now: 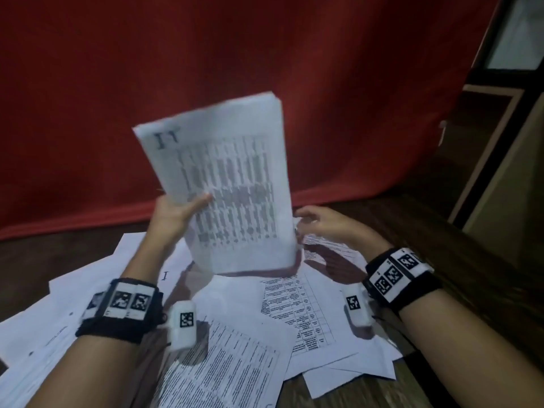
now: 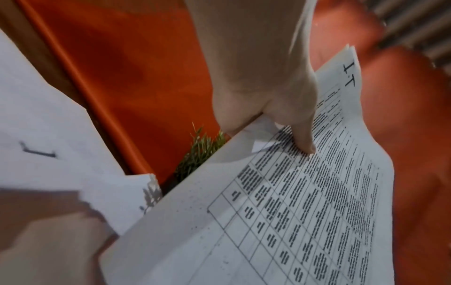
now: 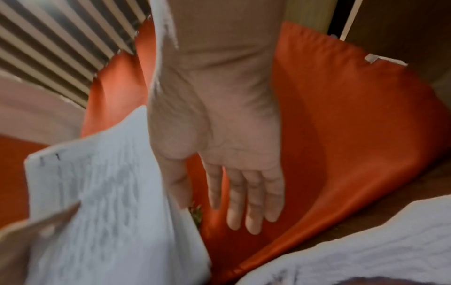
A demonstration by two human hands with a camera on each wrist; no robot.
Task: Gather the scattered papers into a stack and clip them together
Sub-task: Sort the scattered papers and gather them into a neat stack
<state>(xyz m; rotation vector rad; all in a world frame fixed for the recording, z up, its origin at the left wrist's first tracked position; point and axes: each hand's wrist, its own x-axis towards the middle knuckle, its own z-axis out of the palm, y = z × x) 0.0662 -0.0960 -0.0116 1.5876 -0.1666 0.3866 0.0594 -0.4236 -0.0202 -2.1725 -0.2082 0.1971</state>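
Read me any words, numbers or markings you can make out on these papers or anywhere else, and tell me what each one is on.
"I.T": handwritten at the top corner of the held stack, gripped by the left hand.
"I": handwritten on a loose sheet on the table.
Printed tables on the stack and loose sheets: too small and blurred to read.
Wristband squares: coded patterns, no text.

Left hand (image 1: 172, 214) raised, thumb and fingers pinching, right hand (image 1: 325, 228) beside it, fingers straight

Red cloth backdrop (image 1: 117, 98), wooden table (image 1: 441, 245)
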